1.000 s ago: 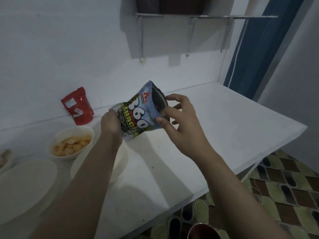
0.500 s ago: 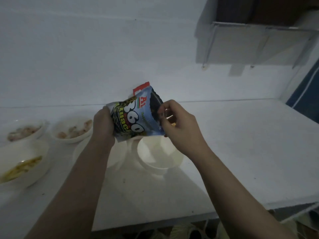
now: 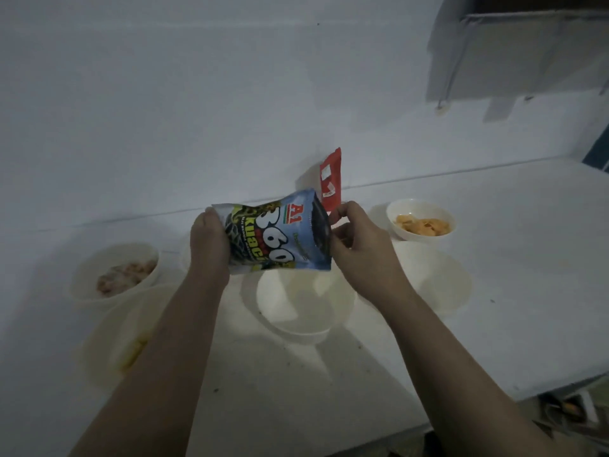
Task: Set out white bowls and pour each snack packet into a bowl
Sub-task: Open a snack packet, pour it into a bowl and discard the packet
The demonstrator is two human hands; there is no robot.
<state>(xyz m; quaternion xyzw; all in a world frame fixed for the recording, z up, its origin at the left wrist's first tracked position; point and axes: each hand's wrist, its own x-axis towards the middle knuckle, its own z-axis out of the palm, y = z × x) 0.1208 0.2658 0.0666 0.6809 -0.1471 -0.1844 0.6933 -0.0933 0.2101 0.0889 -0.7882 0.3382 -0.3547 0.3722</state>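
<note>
Both hands are up over the white counter (image 3: 428, 341), and between them hangs the blue snack packet (image 3: 280, 235), turned on its side with the big "360" print facing us. The left hand (image 3: 209, 245) grips the packet's left end, fingers wrapped around behind it. The right hand (image 3: 359, 249) pinches the packet's dark right edge between thumb and fingertips, so both hands are clamped on the same packet. Directly below sits an empty white bowl (image 3: 303, 308), nearer to us than the packet, with nothing falling into it. To the right, partly behind the right wrist, there's a second empty bowl (image 3: 438, 278). Farther back on the right stands a small bowl (image 3: 421, 219) holding orange chips. On the left, a bowl (image 3: 115, 272) with pale pinkish snack pieces, and nearer to us, half hidden by the left forearm, a bowl (image 3: 122, 334) with something yellow in it; the light is too dim to say what. Behind the blue packet, a red packet (image 3: 331, 179) leans upright against the white wall (image 3: 197, 110). A shelf bracket (image 3: 514, 44) juts out at top right.
</note>
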